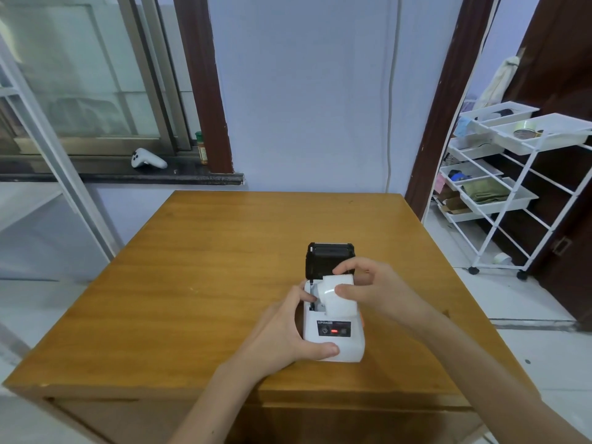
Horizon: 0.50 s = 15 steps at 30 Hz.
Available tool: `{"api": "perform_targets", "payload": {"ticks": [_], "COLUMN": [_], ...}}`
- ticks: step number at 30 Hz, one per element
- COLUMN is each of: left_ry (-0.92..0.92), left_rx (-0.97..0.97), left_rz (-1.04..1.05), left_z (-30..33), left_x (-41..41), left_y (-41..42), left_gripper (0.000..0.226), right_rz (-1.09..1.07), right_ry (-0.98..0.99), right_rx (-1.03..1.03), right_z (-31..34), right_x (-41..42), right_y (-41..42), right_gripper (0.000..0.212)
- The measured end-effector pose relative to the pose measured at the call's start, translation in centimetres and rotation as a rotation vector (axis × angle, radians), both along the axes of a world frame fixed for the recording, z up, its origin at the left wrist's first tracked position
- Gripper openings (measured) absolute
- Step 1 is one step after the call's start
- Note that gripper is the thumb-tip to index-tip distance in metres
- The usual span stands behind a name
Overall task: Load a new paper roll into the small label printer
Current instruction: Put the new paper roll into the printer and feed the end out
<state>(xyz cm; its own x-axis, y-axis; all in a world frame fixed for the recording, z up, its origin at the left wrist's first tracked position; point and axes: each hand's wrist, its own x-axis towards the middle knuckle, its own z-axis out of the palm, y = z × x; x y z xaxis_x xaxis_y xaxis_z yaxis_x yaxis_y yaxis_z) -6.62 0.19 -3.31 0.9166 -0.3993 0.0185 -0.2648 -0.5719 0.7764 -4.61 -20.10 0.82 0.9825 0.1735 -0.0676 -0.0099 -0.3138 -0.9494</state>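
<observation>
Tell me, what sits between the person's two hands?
In the head view, the small white label printer, with the white paper roll over its open bay, sits between left hand and right hand.
</observation>
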Motion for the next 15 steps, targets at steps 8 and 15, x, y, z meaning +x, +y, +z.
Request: {"api": "perform_targets", "payload": {"ticks": [8,15], "left_ry": [0.011,0.021], "left_rx": [-0.007,-0.001], "left_rz": [0.012,0.007], "left_z": [-0.1,0.0], "left_x": [0.0,0.0], "left_y": [0.0,-0.2], "left_gripper": [0.071,0.074], "right_rz": [0.137,0.234], "right_ry": [-0.049,-0.169], "right_rx": [-0.203,-0.626], "right_z": [-1.6,-1.5], "right_x": [-0.5,0.9], "right_y": [-0.1,-0.8], "right_gripper": [0.024,0.027]}}
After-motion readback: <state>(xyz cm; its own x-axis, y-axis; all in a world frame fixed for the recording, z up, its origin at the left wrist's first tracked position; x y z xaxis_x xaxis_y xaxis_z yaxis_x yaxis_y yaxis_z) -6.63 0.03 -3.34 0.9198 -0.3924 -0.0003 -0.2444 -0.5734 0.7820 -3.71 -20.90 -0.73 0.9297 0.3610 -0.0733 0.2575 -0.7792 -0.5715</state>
